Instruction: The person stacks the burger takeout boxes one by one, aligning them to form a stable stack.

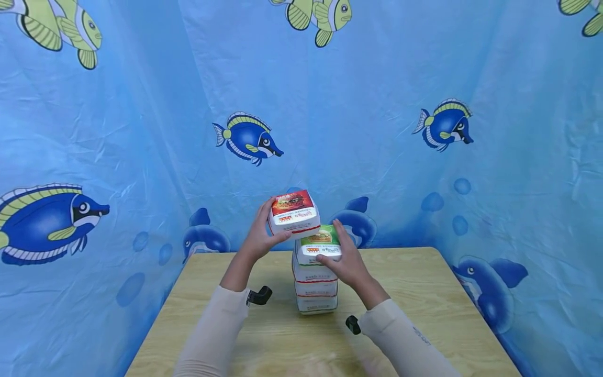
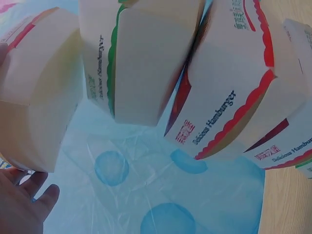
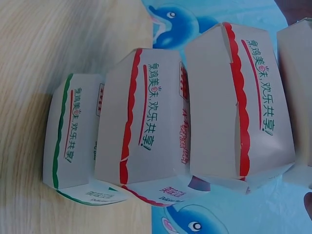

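Our left hand grips red-lidded burger box, held raised just above stack. Our right hand clasps green-lidded box topping stack of boxes on wooden table.

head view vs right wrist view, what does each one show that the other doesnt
Only the head view shows both hands: the left hand holding the red-topped box above the stack, the right hand on the green-topped box at the top of the stack, plus the fish curtain. Only the right wrist view shows the boxes' side panels close up, with a green-edged box at the far end. Both show stacked burger boxes on the wooden table.
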Action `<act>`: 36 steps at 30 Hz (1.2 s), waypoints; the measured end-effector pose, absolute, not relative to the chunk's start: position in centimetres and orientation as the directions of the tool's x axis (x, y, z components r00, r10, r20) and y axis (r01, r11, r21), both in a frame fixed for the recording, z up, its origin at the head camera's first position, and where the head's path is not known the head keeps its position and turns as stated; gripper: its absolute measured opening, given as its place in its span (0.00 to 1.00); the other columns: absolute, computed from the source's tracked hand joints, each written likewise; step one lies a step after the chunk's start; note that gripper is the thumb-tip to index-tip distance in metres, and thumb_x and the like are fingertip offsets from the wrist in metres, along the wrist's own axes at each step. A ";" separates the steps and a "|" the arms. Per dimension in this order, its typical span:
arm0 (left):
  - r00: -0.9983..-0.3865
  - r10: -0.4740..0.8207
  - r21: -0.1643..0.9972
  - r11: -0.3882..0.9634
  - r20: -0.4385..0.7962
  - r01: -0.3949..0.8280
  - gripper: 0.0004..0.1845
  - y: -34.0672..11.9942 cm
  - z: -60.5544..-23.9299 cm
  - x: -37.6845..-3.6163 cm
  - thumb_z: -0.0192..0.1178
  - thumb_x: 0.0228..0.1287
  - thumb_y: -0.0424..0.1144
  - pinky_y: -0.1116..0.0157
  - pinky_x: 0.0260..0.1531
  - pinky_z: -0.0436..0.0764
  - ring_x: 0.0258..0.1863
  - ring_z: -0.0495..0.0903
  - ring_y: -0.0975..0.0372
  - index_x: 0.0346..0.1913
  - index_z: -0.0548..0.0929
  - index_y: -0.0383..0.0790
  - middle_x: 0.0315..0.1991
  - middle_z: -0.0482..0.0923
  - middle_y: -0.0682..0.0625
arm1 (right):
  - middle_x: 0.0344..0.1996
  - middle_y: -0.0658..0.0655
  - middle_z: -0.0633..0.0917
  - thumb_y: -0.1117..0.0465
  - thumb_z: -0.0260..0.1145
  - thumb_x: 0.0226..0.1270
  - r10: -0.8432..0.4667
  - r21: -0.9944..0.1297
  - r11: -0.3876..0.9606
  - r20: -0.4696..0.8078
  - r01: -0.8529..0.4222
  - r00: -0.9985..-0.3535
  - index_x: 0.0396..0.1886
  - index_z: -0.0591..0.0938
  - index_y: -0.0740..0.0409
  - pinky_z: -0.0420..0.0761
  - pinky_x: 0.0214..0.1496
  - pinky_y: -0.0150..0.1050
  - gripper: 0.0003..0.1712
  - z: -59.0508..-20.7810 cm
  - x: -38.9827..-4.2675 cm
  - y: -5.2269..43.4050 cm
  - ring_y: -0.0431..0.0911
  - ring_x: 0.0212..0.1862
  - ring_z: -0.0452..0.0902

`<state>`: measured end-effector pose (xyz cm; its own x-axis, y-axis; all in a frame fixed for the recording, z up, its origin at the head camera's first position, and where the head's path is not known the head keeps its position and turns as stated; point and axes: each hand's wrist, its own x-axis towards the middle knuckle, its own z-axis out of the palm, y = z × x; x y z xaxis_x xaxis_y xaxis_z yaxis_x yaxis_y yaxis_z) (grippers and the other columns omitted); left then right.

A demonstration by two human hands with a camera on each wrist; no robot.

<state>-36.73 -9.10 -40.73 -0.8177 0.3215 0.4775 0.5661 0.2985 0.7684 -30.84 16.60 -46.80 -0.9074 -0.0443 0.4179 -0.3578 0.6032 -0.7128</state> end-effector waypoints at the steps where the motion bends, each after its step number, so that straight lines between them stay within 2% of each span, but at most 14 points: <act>1: -0.818 0.330 0.773 0.292 0.472 0.564 0.54 -8.9 -40.8 -36.7 0.71 0.50 0.58 0.45 0.53 0.75 0.63 0.60 0.51 0.77 0.49 0.62 0.73 0.51 0.51 | 0.77 0.50 0.50 0.25 0.65 0.51 -0.044 -0.714 0.602 0.418 -0.358 -0.907 0.78 0.44 0.32 0.62 0.62 0.68 0.61 -46.8 -30.8 16.7 0.58 0.73 0.50; 7: -0.808 0.359 0.767 0.292 0.466 0.572 0.53 -8.1 -41.2 -36.6 0.71 0.52 0.54 0.45 0.53 0.74 0.63 0.61 0.51 0.77 0.49 0.63 0.73 0.50 0.52 | 0.77 0.46 0.48 0.27 0.68 0.50 -0.030 -0.732 0.574 0.430 -0.367 -0.902 0.78 0.44 0.29 0.59 0.64 0.68 0.61 -47.4 -30.5 17.3 0.56 0.75 0.46; 12: -0.804 0.359 0.760 0.295 0.474 0.580 0.53 -8.3 -41.4 -36.6 0.71 0.52 0.57 0.43 0.54 0.72 0.63 0.61 0.51 0.76 0.48 0.69 0.73 0.50 0.52 | 0.77 0.47 0.47 0.29 0.70 0.49 -0.025 -0.750 0.547 0.429 -0.372 -0.903 0.77 0.43 0.28 0.56 0.64 0.70 0.63 -48.1 -30.4 17.7 0.56 0.76 0.41; 17: -0.796 0.362 0.751 0.296 0.484 0.591 0.54 -8.5 -41.4 -36.6 0.71 0.51 0.58 0.43 0.53 0.73 0.62 0.63 0.51 0.77 0.47 0.66 0.74 0.49 0.51 | 0.77 0.49 0.46 0.27 0.71 0.45 -0.032 -0.747 0.557 0.419 -0.364 -0.908 0.77 0.40 0.28 0.59 0.64 0.68 0.67 -48.5 -30.6 17.4 0.58 0.75 0.45; 22: -0.791 0.364 0.752 0.281 0.492 0.597 0.54 -8.6 -41.4 -36.5 0.71 0.52 0.57 0.45 0.52 0.74 0.61 0.64 0.51 0.77 0.47 0.62 0.73 0.50 0.51 | 0.77 0.48 0.47 0.29 0.72 0.47 -0.040 -0.742 0.548 0.438 -0.386 -0.898 0.78 0.40 0.30 0.60 0.64 0.67 0.67 -48.4 -30.7 16.8 0.58 0.74 0.46; 30: -0.791 0.355 0.753 0.275 0.499 0.598 0.55 -8.9 -41.5 -36.5 0.70 0.52 0.57 0.42 0.53 0.73 0.61 0.63 0.50 0.78 0.47 0.56 0.72 0.52 0.50 | 0.78 0.48 0.46 0.27 0.69 0.48 -0.038 -0.729 0.560 0.452 -0.394 -0.891 0.79 0.43 0.34 0.58 0.64 0.68 0.65 -48.3 -30.9 15.9 0.57 0.75 0.43; 36: -0.797 0.348 0.755 0.283 0.494 0.591 0.56 -8.9 -41.4 -36.4 0.70 0.52 0.59 0.42 0.54 0.71 0.62 0.63 0.50 0.78 0.47 0.54 0.72 0.52 0.49 | 0.77 0.45 0.44 0.31 0.71 0.51 -0.046 -0.722 0.549 0.476 -0.420 -0.878 0.79 0.45 0.39 0.57 0.64 0.69 0.63 -48.3 -31.1 15.4 0.57 0.76 0.42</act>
